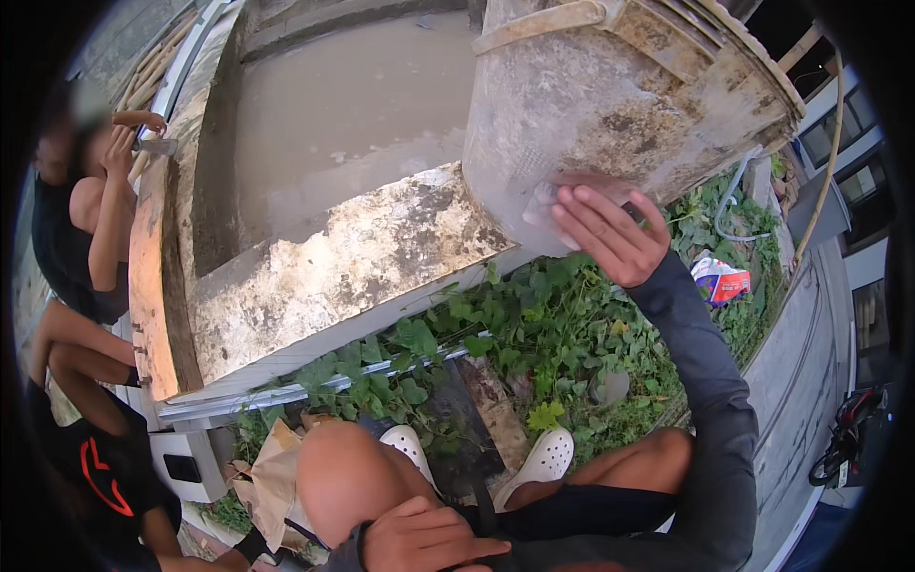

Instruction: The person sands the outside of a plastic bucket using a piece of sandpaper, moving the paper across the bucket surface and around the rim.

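Note:
A dirty, grey-stained bucket (572,114) leans tilted on the corner of the concrete basin's wide rim (324,276). My right hand (615,234) reaches up to the bucket's lower side, fingers extended and pressed against it. Under those fingertips is a pale, translucent scrap (543,203); its kind is hard to make out. A pale curved handle (538,26) crosses the upper part of the bucket. My left hand (429,537) lies over my lap near the knee, fingers loosely stretched, holding nothing visible.
Murky grey water (353,124) fills the basin. At the left, one person grips a flat blade (157,147) by a wooden board (157,286); another person (95,477) sits nearer. Green vines (572,324), a coloured packet (721,282) and a hose (729,205) lie below the bucket.

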A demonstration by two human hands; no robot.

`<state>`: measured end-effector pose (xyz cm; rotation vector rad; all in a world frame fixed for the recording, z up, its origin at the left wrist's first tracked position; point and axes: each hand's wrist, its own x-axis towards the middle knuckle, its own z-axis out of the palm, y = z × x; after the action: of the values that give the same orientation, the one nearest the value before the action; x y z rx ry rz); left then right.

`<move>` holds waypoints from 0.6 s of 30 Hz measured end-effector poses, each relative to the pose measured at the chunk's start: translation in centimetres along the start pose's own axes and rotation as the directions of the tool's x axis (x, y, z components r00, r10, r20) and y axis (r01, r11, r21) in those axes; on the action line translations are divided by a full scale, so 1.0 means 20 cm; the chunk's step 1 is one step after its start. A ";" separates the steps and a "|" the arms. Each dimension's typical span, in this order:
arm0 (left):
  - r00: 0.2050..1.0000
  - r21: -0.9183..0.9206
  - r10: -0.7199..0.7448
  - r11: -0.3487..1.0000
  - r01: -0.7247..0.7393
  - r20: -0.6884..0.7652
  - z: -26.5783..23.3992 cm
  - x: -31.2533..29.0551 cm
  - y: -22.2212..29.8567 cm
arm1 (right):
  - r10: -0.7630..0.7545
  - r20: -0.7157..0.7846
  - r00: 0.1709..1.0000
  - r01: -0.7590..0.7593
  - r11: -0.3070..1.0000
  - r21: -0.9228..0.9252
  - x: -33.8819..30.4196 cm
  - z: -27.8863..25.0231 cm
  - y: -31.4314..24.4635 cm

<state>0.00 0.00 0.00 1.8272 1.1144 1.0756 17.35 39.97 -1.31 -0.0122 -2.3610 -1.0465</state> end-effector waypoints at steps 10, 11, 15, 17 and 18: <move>0.956 -0.082 0.023 0.995 -0.049 -0.294 -0.06 -0.04 0.12 | -0.097 0.112 0.989 0.106 0.991 -0.078 0.11 -0.08 -0.07; 0.952 -0.103 0.038 0.992 -0.072 -0.303 -0.05 -0.03 0.11 | -0.060 0.095 0.994 0.068 0.993 -0.091 0.10 -0.09 -0.08; 0.965 -0.092 0.097 0.988 -0.123 -0.243 -0.04 -0.03 0.13 | 0.117 -0.034 0.993 -0.120 0.987 -0.111 0.17 -0.16 -0.01; 0.963 -0.085 0.040 0.994 -0.065 -0.266 -0.05 -0.05 0.14 | 0.172 -0.029 0.985 -0.173 0.984 -0.043 0.17 -0.16 -0.02; 0.960 -0.078 0.033 0.995 -0.057 -0.277 -0.06 -0.05 0.14 | 0.080 0.030 0.996 -0.080 0.997 0.002 0.13 -0.12 -0.04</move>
<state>-0.44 -1.71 2.53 1.6781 1.1700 1.4159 16.13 37.12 0.70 -0.1212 -2.3680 -1.0110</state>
